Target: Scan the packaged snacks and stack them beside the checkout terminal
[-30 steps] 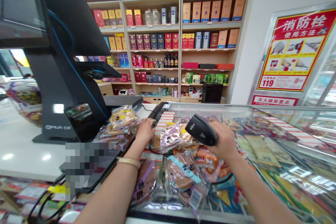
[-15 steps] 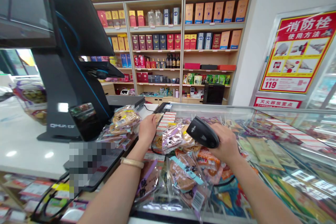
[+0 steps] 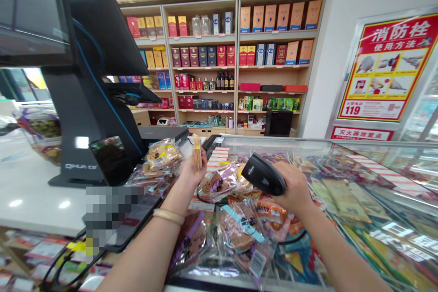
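My left hand (image 3: pixel 192 169) is closed round a clear packet of pale round crackers (image 3: pixel 196 151), held on edge just right of a pile of similar packets (image 3: pixel 163 155). In my right hand (image 3: pixel 294 185) is a black barcode scanner (image 3: pixel 263 174), its head turned to the left toward the packet. Below the scanner, on the glass freezer top, lie several bagged round crackers: one with a purple band (image 3: pixel 221 183), one with a light blue band (image 3: pixel 241 226), and an orange packet (image 3: pixel 272 210) beside them.
A black point-of-sale terminal (image 3: pixel 92 86) stands on the white counter (image 3: pixel 27 191) at left, with a dark phone-like screen (image 3: pixel 112 159) at its base. The glass-topped freezer (image 3: pixel 359 182) stretches right. Shelves of boxed bottles (image 3: pixel 201 57) line the back wall.
My left hand has turned its packet upright and shifted slightly left. The purple-banded bag on the freezer lies a little differently. My right hand with the scanner has hardly moved.
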The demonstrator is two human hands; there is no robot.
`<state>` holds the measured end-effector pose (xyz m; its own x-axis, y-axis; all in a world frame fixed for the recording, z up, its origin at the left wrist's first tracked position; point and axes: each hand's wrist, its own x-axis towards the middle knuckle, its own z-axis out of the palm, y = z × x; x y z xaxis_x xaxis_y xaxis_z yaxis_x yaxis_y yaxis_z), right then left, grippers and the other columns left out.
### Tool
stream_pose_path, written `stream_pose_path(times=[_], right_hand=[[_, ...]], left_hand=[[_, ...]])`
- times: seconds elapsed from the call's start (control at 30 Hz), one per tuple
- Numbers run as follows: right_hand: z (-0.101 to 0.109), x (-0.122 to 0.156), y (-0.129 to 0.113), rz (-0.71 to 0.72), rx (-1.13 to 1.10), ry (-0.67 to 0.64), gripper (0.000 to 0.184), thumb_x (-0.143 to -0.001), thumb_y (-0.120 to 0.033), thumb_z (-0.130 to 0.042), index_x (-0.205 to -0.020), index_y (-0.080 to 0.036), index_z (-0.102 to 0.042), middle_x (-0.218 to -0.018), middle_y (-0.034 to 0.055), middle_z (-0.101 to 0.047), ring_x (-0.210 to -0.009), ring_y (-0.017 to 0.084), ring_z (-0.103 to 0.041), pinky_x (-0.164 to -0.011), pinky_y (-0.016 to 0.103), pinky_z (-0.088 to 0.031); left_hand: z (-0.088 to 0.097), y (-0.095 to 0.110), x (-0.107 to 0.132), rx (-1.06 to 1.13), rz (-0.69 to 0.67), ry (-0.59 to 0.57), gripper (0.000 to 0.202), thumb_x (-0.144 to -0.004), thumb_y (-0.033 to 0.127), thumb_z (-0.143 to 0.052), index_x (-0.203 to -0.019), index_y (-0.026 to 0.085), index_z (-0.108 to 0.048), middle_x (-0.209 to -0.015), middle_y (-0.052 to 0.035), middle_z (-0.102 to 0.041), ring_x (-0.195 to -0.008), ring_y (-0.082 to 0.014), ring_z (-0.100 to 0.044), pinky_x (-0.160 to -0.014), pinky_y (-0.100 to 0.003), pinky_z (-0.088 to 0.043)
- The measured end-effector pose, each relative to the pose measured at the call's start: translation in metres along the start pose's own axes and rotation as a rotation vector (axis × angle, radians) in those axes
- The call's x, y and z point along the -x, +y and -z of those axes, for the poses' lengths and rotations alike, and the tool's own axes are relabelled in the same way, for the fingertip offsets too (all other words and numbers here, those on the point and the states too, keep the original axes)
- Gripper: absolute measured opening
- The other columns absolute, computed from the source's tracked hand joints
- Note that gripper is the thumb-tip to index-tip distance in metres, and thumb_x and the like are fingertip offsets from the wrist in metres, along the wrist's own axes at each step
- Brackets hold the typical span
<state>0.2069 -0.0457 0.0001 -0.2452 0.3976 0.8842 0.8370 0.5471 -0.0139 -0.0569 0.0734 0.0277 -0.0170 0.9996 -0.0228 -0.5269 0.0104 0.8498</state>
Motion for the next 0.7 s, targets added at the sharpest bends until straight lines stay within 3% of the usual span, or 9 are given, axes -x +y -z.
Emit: stream_pose_path(times=[0.17,0.37,0.53,0.7], right_hand=[[0.002,-0.003,-0.007,0.039,-0.024,-0.033,0.021,-0.077,-0.03,-0.06,-0.095,-0.019,-0.06,-0.084,0.0067,-0.066,-0.077,0.021,-0.059,-0.067,0.032,-0.04],[0.005,-0.007,-0.018,0.066,-0.014,-0.066,0.02,-0.079,-0.033,-0.059,-0.094,-0.02,-0.062,-0.081,0.0053,-0.066,-0.075,0.019,-0.058,-0.067,0.031,-0.035],[0.005,-0.007,-0.02,0.049,0.001,-0.096,0.021,-0.078,-0.032,-0.057,-0.095,-0.02,-0.063,-0.084,0.0053,-0.066,-0.077,0.019,-0.058,-0.067,0.031,-0.034],[0.005,-0.008,-0.02,0.054,-0.003,-0.1,0.021,-0.077,-0.032,-0.058,-0.093,-0.02,-0.062,-0.083,0.005,-0.065,-0.077,0.019,-0.057,-0.068,0.031,-0.035]], left_hand=[[-0.003,-0.003,0.014,0.321,0.322,-0.096,0.022,-0.09,0.005,-0.038,-0.087,0.014,-0.058,-0.064,0.0007,-0.056,-0.043,-0.0039,-0.052,-0.038,-0.01,-0.045],[-0.009,-0.013,0.02,0.467,0.555,-0.168,0.026,-0.09,0.005,-0.037,-0.1,0.016,-0.058,-0.073,-0.0018,-0.06,-0.046,-0.0045,-0.055,-0.038,-0.01,-0.045],[-0.008,-0.018,0.014,0.362,0.605,-0.213,0.019,-0.09,0.008,-0.042,-0.095,0.014,-0.059,-0.073,-0.0023,-0.059,-0.047,-0.0039,-0.055,-0.038,-0.009,-0.044],[-0.007,-0.02,0.012,0.189,0.524,-0.231,0.016,-0.089,0.011,-0.047,-0.091,0.016,-0.061,-0.073,-0.0027,-0.06,-0.045,-0.0045,-0.053,-0.035,-0.01,-0.042]])
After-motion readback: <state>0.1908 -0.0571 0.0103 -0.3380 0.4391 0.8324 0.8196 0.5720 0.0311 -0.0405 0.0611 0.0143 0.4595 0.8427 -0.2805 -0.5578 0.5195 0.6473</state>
